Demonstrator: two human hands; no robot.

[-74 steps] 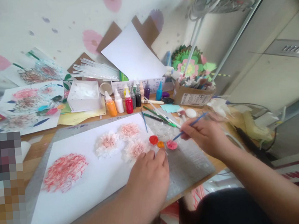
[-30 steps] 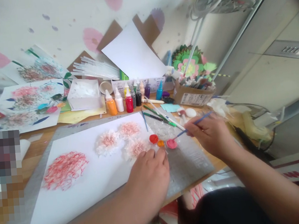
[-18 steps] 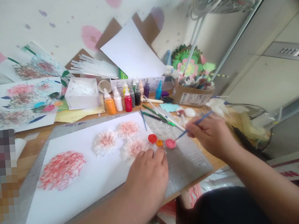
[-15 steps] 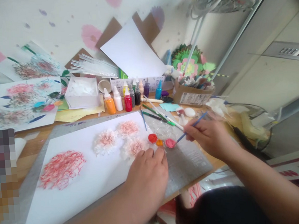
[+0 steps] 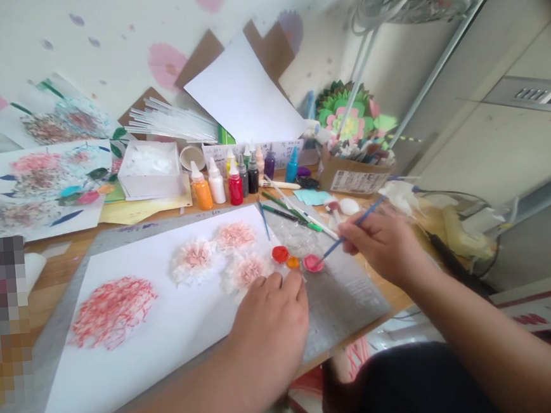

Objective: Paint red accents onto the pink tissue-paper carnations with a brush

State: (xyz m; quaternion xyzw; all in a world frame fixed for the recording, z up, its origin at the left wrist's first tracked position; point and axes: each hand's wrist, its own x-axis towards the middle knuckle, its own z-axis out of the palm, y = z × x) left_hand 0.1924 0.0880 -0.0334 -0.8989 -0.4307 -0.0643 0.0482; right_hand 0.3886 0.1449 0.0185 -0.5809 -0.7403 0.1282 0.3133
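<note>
In my right hand (image 5: 383,242) a thin blue paintbrush (image 5: 360,217) is pinched, its tip in the well of pink paint (image 5: 313,262). Red paint (image 5: 280,254) and orange paint (image 5: 292,262) fill the wells beside it on a clear palette (image 5: 301,236). My left hand (image 5: 276,308) lies at the right edge of the white paper (image 5: 173,354), close to the orange well; its fingers are bent a little and their tips are partly hidden. On the paper are a red-streaked flower (image 5: 115,313) and several pale pink, fluffy flowers (image 5: 194,258).
Squeeze bottles of paint, among them orange (image 5: 202,190) and red (image 5: 235,187), stand behind the paper. More brushes (image 5: 290,215) lie across the palette. A white box (image 5: 151,175) and a cardboard box (image 5: 356,174) stand at the back. A grey mat (image 5: 342,328) lies underneath.
My right hand has shifted slightly left, bringing the brush tip from the edge of the pink paint into it. My left hand has stayed in place.
</note>
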